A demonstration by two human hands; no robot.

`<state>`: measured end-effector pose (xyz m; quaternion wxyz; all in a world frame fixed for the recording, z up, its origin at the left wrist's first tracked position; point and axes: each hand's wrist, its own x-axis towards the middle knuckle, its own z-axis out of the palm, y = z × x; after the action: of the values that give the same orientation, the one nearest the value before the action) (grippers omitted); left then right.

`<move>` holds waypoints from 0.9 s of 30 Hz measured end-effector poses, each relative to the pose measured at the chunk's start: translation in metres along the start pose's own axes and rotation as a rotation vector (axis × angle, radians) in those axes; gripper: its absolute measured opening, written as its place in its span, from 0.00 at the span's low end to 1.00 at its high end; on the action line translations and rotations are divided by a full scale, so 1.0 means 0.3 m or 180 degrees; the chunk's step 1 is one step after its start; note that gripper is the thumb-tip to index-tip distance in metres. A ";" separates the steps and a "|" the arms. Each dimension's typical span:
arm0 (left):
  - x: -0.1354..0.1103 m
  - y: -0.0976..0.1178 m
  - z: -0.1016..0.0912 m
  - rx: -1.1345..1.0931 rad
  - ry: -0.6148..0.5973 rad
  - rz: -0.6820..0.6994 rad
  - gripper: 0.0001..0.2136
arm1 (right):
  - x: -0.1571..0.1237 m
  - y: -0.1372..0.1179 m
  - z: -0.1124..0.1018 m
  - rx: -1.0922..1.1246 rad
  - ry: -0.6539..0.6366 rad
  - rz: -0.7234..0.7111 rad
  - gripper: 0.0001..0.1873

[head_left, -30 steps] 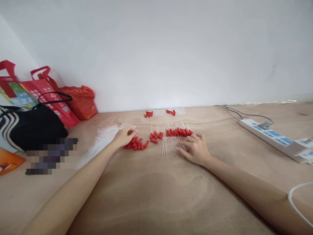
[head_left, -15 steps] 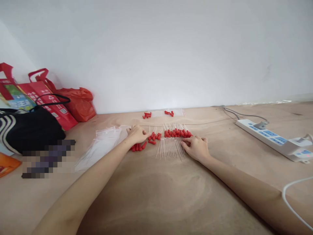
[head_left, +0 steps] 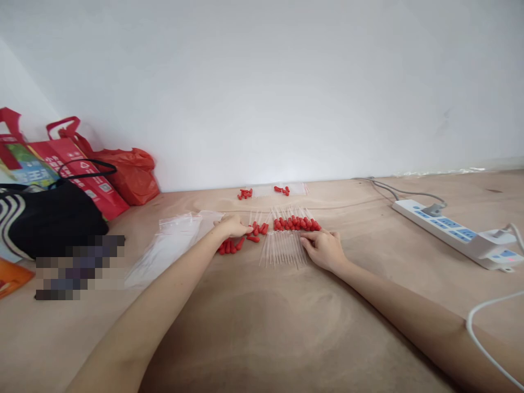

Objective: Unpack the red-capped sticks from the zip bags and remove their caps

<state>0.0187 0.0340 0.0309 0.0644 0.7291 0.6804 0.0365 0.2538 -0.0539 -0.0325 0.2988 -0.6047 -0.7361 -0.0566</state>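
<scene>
Just left of centre, my left hand [head_left: 232, 225] is palm down over a pile of red rubber bulbs [head_left: 227, 246], partly covering it. Its fingers look loosely stretched, one pointing toward a few more bulbs [head_left: 260, 228]; its underside is hidden. Beside these lies a row of clear dropper tubes [head_left: 283, 248], their thin tips toward me. Across the far ends of these tubes runs a line of red bulbs [head_left: 297, 222], with more clear tubes behind it. My right hand [head_left: 325, 248] rests at the right end of the row, thumb and forefinger apart at the outermost tubes.
Clear zip bags [head_left: 176, 234] lie left of my left hand. Farther back are another clear bag [head_left: 262, 191] and small groups of red bulbs [head_left: 245, 194]. A white power strip [head_left: 446, 229] with cables is on the right. Red bags [head_left: 131, 172] and a black bag [head_left: 53, 218] stand left.
My left hand has shifted slightly, its fingers now lower and closer to the bulbs. My right hand stays at the end of the tube row, having moved only a little. The view has shifted slightly.
</scene>
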 end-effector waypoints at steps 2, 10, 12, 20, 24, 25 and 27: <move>-0.004 -0.003 -0.006 -0.0003 0.0045 0.0026 0.14 | 0.004 0.004 0.005 0.0004 -0.0024 -0.0010 0.14; -0.088 -0.013 -0.049 0.0196 0.1026 0.0146 0.12 | -0.001 0.006 -0.003 0.0398 0.0473 0.0122 0.11; -0.149 -0.021 -0.030 0.0204 0.1677 0.0766 0.08 | -0.005 0.000 -0.017 0.0319 0.0856 -0.0062 0.14; -0.310 -0.044 0.118 -0.0155 0.2126 0.2749 0.04 | -0.032 -0.067 -0.062 -0.0048 0.0847 -0.1708 0.18; -0.317 -0.034 0.141 -0.0349 0.2291 0.2916 0.03 | -0.029 -0.078 -0.042 0.0105 0.0823 -0.1879 0.11; -0.318 -0.032 0.141 -0.0381 0.2293 0.2933 0.03 | -0.029 -0.079 -0.038 0.0138 0.0840 -0.1887 0.10; -0.322 -0.029 0.136 -0.0419 0.2278 0.2928 0.03 | -0.032 -0.086 -0.033 0.0187 0.0855 -0.1928 0.08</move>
<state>0.0091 -0.0634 -0.0074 -0.1467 0.8863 0.2697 0.3468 0.2346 -0.0733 -0.0221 0.3801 -0.3366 -0.8378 -0.2008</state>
